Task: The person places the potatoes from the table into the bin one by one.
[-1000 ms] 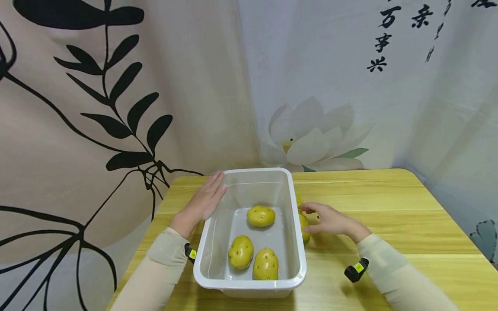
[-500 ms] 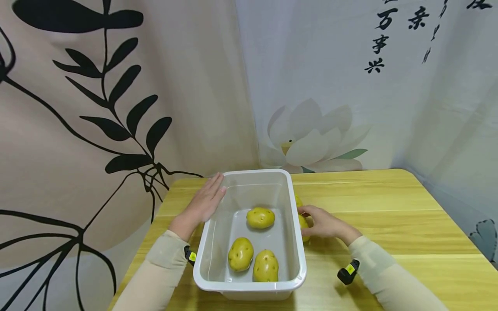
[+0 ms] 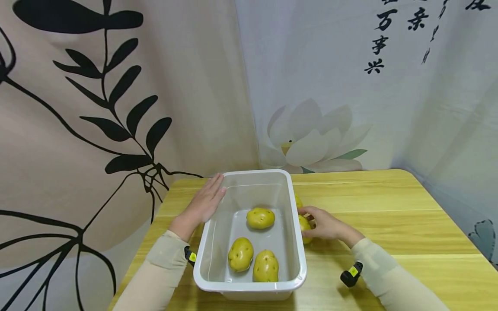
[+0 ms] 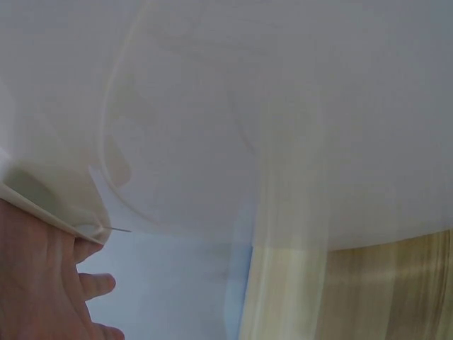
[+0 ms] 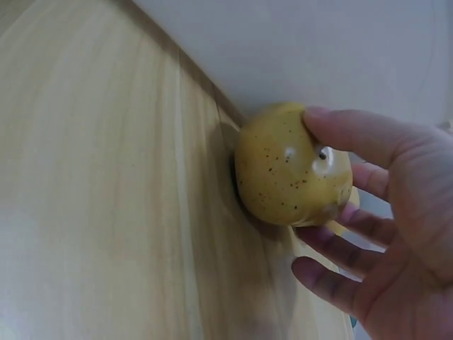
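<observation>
A white plastic tub (image 3: 249, 286) stands on the table with three yellow potatoes inside: one farther back (image 3: 260, 218), one front left (image 3: 240, 254) and one front right (image 3: 266, 266). My left hand (image 3: 199, 202) rests on the tub's left rim, its fingers straight. Outside the right wall, my right hand (image 3: 326, 223) holds a yellow potato (image 5: 287, 170) between thumb and fingers. That potato, speckled brown, sits against the tub wall in the right wrist view. Just behind it another potato (image 3: 298, 201) peeks out, partly hidden by the tub.
The wood-grain table (image 3: 389, 203) stretches to the right of the tub. A curtain (image 3: 202, 108) with printed plants and characters hangs behind its far edge. Each forearm wears a black wrist device, such as the right one (image 3: 351, 274).
My right hand has moved left, closer to the tub wall, and its thumb and fingers have come round the potato there. The left hand stays on the rim.
</observation>
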Demonstrator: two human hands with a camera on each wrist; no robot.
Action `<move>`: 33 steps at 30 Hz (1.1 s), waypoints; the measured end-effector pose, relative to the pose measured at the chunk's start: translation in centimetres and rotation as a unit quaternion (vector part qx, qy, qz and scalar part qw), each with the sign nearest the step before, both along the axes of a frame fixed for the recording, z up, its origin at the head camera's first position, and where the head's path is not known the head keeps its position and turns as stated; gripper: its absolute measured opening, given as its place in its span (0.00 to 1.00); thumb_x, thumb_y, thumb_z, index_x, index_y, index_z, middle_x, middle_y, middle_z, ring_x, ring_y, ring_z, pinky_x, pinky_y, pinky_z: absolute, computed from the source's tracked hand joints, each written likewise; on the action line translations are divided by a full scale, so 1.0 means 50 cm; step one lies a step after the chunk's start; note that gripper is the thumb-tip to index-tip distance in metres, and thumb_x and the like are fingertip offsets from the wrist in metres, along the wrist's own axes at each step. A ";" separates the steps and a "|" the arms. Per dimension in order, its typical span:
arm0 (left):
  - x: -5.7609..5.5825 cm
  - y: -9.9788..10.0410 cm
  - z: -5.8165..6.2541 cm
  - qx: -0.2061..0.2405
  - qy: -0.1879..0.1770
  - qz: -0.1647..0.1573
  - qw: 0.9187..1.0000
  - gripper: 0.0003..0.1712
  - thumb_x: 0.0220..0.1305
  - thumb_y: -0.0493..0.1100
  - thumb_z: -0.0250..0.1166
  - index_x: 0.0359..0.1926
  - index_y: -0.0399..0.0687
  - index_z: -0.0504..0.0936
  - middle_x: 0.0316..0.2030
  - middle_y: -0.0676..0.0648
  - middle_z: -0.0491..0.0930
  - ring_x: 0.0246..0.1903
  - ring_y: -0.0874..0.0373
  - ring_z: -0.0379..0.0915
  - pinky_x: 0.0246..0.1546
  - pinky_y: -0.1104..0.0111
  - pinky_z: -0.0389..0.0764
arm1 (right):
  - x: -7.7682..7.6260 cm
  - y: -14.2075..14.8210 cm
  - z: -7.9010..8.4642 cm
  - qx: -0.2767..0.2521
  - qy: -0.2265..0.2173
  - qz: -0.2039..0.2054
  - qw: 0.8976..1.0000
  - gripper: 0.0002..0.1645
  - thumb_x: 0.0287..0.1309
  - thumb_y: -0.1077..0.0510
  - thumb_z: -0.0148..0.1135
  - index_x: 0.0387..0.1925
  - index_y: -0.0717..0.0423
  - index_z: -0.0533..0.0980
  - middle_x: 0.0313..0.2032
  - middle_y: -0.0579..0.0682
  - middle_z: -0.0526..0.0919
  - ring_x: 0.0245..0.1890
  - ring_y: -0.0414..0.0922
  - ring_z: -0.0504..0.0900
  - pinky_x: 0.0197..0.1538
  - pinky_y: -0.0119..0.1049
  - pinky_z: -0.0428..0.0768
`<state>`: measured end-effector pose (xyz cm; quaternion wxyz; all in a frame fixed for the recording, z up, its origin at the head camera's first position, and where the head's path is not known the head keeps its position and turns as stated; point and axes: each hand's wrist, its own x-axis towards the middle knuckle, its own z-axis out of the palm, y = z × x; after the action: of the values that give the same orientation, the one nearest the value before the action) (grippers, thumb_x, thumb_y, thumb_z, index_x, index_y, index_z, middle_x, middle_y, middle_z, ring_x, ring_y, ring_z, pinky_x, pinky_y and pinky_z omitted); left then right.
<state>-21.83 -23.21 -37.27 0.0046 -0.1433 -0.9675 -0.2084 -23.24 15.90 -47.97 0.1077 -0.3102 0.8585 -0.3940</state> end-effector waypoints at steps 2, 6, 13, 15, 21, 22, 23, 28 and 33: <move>-0.001 0.001 -0.001 0.000 0.000 0.000 1.000 0.36 0.76 0.60 0.28 0.76 0.47 0.43 0.75 0.49 0.35 0.74 0.49 0.30 0.71 0.50 0.41 | 0.002 0.006 0.001 0.002 -0.003 -0.001 1.000 0.41 0.50 0.47 0.73 0.63 0.55 0.68 0.60 0.53 0.73 0.52 0.53 0.75 0.54 0.49 0.76; -0.001 0.000 -0.003 -0.001 0.000 0.000 1.000 0.36 0.76 0.61 0.28 0.76 0.48 0.43 0.75 0.49 0.35 0.74 0.49 0.30 0.71 0.51 0.41 | 0.005 0.024 0.002 0.020 0.001 -0.007 1.000 0.42 0.49 0.47 0.74 0.63 0.59 0.68 0.60 0.55 0.73 0.51 0.53 0.76 0.52 0.48 0.77; 0.000 0.001 -0.002 -0.003 -0.003 0.002 1.000 0.36 0.76 0.61 0.27 0.76 0.49 0.42 0.75 0.50 0.35 0.74 0.49 0.29 0.71 0.51 0.40 | 0.014 0.078 0.005 0.033 -0.010 -0.028 0.999 0.43 0.49 0.46 0.74 0.63 0.57 0.68 0.59 0.55 0.73 0.52 0.53 0.76 0.51 0.47 0.77; 0.001 0.001 -0.001 -0.002 0.000 0.001 1.000 0.37 0.76 0.61 0.27 0.76 0.48 0.42 0.75 0.49 0.35 0.74 0.48 0.30 0.71 0.50 0.41 | 0.015 0.095 0.005 0.034 -0.011 -0.029 0.999 0.43 0.50 0.46 0.73 0.64 0.58 0.67 0.60 0.56 0.73 0.53 0.54 0.76 0.52 0.49 0.77; -0.001 0.000 0.000 -0.003 0.003 -0.002 1.000 0.36 0.76 0.60 0.28 0.76 0.47 0.43 0.75 0.49 0.35 0.74 0.49 0.30 0.71 0.51 0.41 | 0.016 0.133 0.007 0.034 -0.022 -0.031 0.999 0.44 0.50 0.46 0.73 0.64 0.59 0.66 0.60 0.58 0.72 0.54 0.57 0.74 0.53 0.52 0.76; -0.001 0.000 0.001 -0.003 0.003 -0.001 1.000 0.36 0.76 0.60 0.28 0.76 0.47 0.43 0.75 0.49 0.35 0.74 0.49 0.30 0.71 0.51 0.41 | 0.016 0.137 0.008 0.034 -0.024 -0.031 0.999 0.44 0.50 0.46 0.73 0.64 0.59 0.66 0.60 0.59 0.71 0.54 0.57 0.74 0.54 0.52 0.76; -0.001 0.000 0.001 -0.003 0.003 -0.001 1.000 0.36 0.76 0.60 0.28 0.76 0.47 0.43 0.75 0.50 0.35 0.74 0.49 0.30 0.71 0.52 0.41 | 0.016 0.139 0.009 0.035 -0.025 -0.029 0.999 0.44 0.51 0.46 0.73 0.64 0.60 0.66 0.61 0.59 0.71 0.54 0.57 0.74 0.54 0.53 0.76; -0.001 -0.001 0.002 -0.003 0.002 -0.001 1.000 0.36 0.76 0.60 0.27 0.76 0.47 0.43 0.75 0.50 0.35 0.74 0.49 0.30 0.71 0.52 0.40 | 0.018 0.137 0.021 0.048 -0.026 -0.019 0.998 0.44 0.53 0.48 0.71 0.66 0.60 0.64 0.63 0.61 0.68 0.57 0.59 0.72 0.57 0.56 0.73; 0.000 -0.001 0.001 -0.001 -0.001 0.000 1.000 0.36 0.76 0.60 0.28 0.76 0.48 0.42 0.75 0.50 0.35 0.74 0.49 0.30 0.71 0.50 0.41 | 0.018 0.121 0.022 0.071 -0.008 -0.012 0.997 0.43 0.55 0.48 0.69 0.67 0.60 0.63 0.64 0.60 0.68 0.59 0.58 0.70 0.59 0.57 0.69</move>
<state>-21.85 -23.26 -37.21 0.0031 -0.1427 -0.9677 -0.2078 -22.35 21.98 -46.89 0.1318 -0.2879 0.8871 -0.3359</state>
